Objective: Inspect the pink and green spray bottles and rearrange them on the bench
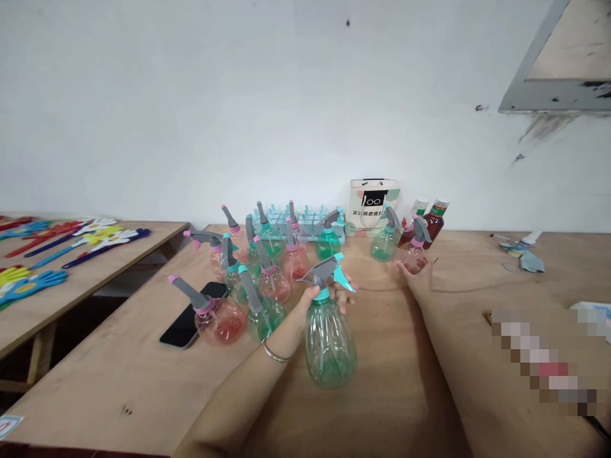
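My left hand (308, 304) is closed round the neck of a clear green spray bottle (330, 346) with a grey and turquoise trigger head, held upright near the middle of the table. Farther off to the right, my right hand (418, 278) grips a pink spray bottle (411, 256) by its body. Just behind that one stands another green spray bottle (383, 243). To the left of my left hand, several pink and green spray bottles (223, 323) stand in a cluster, their nozzles pointing various ways.
A black phone (184, 321) lies by the cluster. Along the wall are a light-blue rack (310, 226), a paper bag (370, 219) and dark red bottles (435, 222). Small scraps (531, 261) lie at right. A second table (95, 286) at left holds colourful hand-shaped items (102, 235).
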Demonstrator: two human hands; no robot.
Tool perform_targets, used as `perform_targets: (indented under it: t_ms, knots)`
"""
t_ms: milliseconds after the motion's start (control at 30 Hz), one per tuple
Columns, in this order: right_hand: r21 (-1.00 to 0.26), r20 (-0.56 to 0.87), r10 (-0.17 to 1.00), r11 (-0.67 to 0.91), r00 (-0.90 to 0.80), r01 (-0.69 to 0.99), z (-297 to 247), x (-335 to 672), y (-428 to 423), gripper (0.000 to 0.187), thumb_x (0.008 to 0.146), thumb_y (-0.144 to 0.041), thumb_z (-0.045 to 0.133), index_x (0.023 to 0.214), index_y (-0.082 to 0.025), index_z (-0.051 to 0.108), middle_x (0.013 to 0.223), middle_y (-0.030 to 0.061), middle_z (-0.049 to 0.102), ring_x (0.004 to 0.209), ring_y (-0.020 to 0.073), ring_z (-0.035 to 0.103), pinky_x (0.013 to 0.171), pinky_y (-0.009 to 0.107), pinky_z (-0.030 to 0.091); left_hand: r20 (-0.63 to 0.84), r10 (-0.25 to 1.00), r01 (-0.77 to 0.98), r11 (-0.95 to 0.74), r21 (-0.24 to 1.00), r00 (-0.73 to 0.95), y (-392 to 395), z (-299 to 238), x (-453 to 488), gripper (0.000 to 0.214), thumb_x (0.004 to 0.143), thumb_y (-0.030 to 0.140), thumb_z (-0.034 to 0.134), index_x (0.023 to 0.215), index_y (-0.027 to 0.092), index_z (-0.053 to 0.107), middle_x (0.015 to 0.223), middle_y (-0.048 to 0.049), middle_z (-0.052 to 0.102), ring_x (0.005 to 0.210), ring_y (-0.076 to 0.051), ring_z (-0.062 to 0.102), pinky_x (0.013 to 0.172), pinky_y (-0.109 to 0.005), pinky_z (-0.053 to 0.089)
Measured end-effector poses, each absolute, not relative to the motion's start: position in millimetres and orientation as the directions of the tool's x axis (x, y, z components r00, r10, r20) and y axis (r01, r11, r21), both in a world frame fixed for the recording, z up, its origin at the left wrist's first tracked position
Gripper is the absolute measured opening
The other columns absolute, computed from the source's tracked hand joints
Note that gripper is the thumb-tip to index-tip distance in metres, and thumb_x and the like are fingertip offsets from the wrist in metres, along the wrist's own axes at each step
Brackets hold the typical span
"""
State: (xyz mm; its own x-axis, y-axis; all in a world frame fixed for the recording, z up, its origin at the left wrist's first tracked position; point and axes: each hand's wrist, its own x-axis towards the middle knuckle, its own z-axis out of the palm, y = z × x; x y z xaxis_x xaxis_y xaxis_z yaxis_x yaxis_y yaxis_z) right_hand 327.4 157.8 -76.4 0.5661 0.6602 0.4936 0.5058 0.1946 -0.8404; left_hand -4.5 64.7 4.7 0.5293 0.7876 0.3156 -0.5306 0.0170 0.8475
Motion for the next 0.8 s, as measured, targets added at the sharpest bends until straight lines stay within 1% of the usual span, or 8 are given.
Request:
perform_targets:
  t_ms: [100, 167, 233, 333, 433, 567, 700, 800]
  knots:
    - [-0.865, 0.446, 0.752, 0.223, 0.485, 0.449, -78.8, 311.5, 127.8, 0.097, 0.054, -0.061, 0.08, 0.127, -0.011, 0.041, 0.127, 0.0219, 0.055, 0.117, 0.0346, 0.058, 0.101, 0.049, 0.048, 0.337, 0.785, -0.588, 0.042, 0.808, 0.519, 61.4, 3.1, -7.0, 0.061, 0.066, 0.07, 0.06, 0.097, 0.017, 0.063, 0.089, -0.0095, 0.071, 0.054, -0.016, 0.061, 0.074, -0.039, 0.05]
    - [-0.857, 0.434, 0.791, 0.215, 0.432, 0.468, -79.8, 299.2, 106.5, 0.093, 0.054, -0.06, 0.08, 0.126, -0.013, 0.043, 0.126, 0.02, 0.056, 0.119, 0.0367, 0.057, 0.105, 0.054, 0.044, 0.335, 0.772, -0.59, 0.062, 0.805, 0.54, 59.0, 3.6, -7.8, 0.058, 0.066, 0.068, 0.062, 0.093, 0.017, 0.063, 0.086, -0.0086, 0.071, 0.049, -0.014, 0.058, 0.071, -0.037, 0.049]
    - [-0.852, 0.406, 0.838, 0.203, 0.365, 0.483, -79.7, 287.2, 87.8, 0.091, 0.054, -0.059, 0.081, 0.126, -0.017, 0.044, 0.127, 0.0178, 0.058, 0.122, 0.0384, 0.055, 0.107, 0.058, 0.042, 0.329, 0.769, -0.57, 0.056, 0.82, 0.549, 57.5, 5.9, -7.5, 0.061, 0.064, 0.07, 0.062, 0.094, 0.017, 0.064, 0.085, -0.0092, 0.071, 0.048, -0.014, 0.058, 0.069, -0.038, 0.049]
    - [-0.862, 0.376, 0.894, 0.24, 0.245, 0.447, -77.6, 271.9, 69.2, 0.088, 0.056, -0.056, 0.082, 0.127, -0.02, 0.044, 0.128, 0.0163, 0.059, 0.123, 0.0381, 0.055, 0.106, 0.058, 0.044, 0.313, 0.777, -0.527, 0.029, 0.849, 0.547, 57.1, 11.1, -5.9, 0.07, 0.061, 0.075, 0.058, 0.101, 0.017, 0.065, 0.086, -0.0108, 0.072, 0.049, -0.015, 0.057, 0.069, -0.04, 0.05]
    - [-0.879, 0.363, 0.911, 0.266, 0.194, 0.396, -75.3, 262.3, 61.9, 0.087, 0.059, -0.055, 0.08, 0.129, -0.022, 0.041, 0.133, 0.0162, 0.056, 0.126, 0.0363, 0.054, 0.106, 0.057, 0.044, 0.29, 0.771, -0.495, 0.038, 0.868, 0.567, 57.0, 14.5, -5.0, 0.072, 0.063, 0.077, 0.054, 0.101, 0.017, 0.066, 0.089, -0.0116, 0.072, 0.055, -0.018, 0.061, 0.071, -0.041, 0.052]
    - [-0.885, 0.345, 0.927, 0.268, 0.149, 0.382, -73.6, 257.6, 60.0, 0.088, 0.061, -0.053, 0.08, 0.132, -0.022, 0.037, 0.137, 0.0162, 0.053, 0.129, 0.035, 0.052, 0.108, 0.057, 0.042, 0.293, 0.769, -0.525, 0.065, 0.848, 0.568, 54.5, 13.3, -4.7, 0.064, 0.065, 0.07, 0.059, 0.097, 0.015, 0.066, 0.092, -0.0126, 0.072, 0.068, -0.024, 0.069, 0.068, -0.038, 0.053]
    - [-0.886, 0.34, 0.927, 0.261, 0.156, 0.383, -74.5, 257.0, 59.2, 0.088, 0.061, -0.053, 0.08, 0.132, -0.024, 0.039, 0.137, 0.0148, 0.054, 0.13, 0.035, 0.051, 0.109, 0.057, 0.041, 0.289, 0.801, -0.559, 0.067, 0.827, 0.524, 52.6, 12.8, -2.6, 0.055, 0.07, 0.065, 0.057, 0.092, 0.014, 0.064, 0.09, -0.0124, 0.072, 0.066, -0.024, 0.07, 0.056, -0.032, 0.05]
    - [-0.882, 0.351, 0.925, 0.276, 0.143, 0.382, -77.1, 257.0, 59.5, 0.087, 0.062, -0.052, 0.08, 0.134, -0.025, 0.038, 0.138, 0.0138, 0.053, 0.131, 0.0338, 0.05, 0.109, 0.057, 0.041, 0.31, 0.774, -0.551, 0.06, 0.832, 0.553, 52.6, 15.8, 0.8, 0.06, 0.068, 0.067, 0.057, 0.093, 0.013, 0.065, 0.09, -0.0134, 0.072, 0.067, -0.026, 0.07, 0.054, -0.033, 0.05]
